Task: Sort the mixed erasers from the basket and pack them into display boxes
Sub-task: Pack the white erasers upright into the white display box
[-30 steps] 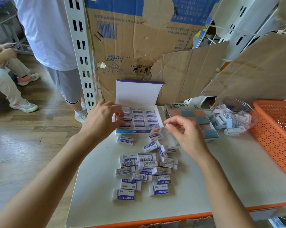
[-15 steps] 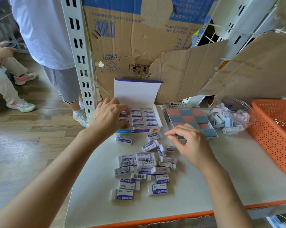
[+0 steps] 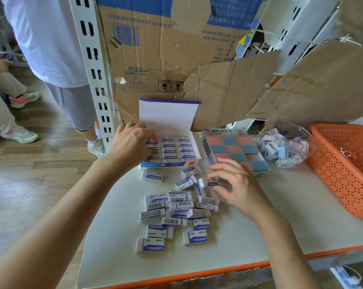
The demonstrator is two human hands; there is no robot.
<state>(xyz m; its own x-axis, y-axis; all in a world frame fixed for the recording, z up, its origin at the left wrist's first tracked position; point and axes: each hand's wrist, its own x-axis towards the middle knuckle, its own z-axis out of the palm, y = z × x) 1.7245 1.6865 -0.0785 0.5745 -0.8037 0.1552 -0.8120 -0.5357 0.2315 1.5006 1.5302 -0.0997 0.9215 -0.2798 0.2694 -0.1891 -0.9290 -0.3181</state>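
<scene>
Right grip (image 3: 239,187) pinches one eraser (image 3: 205,182) at its fingertips, beside the loose pile (image 3: 176,207) on the counter (image 3: 280,205). Left grip (image 3: 130,144) is bent over the display box (image 3: 166,164), left column; cannot tell if it holds anything.

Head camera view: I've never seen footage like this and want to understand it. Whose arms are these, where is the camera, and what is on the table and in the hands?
There is no machine here. A person wears a camera on the head, and it looks down at their own two bare arms. The left hand rests its fingertips on erasers packed in an open display box. The right hand pinches one white eraser at the far edge of a loose pile of sleeved erasers on the table. To the right of the first box sits a second box of pink and blue erasers. Further right are a clear tub of small pastel pieces and an orange basket.
</scene>
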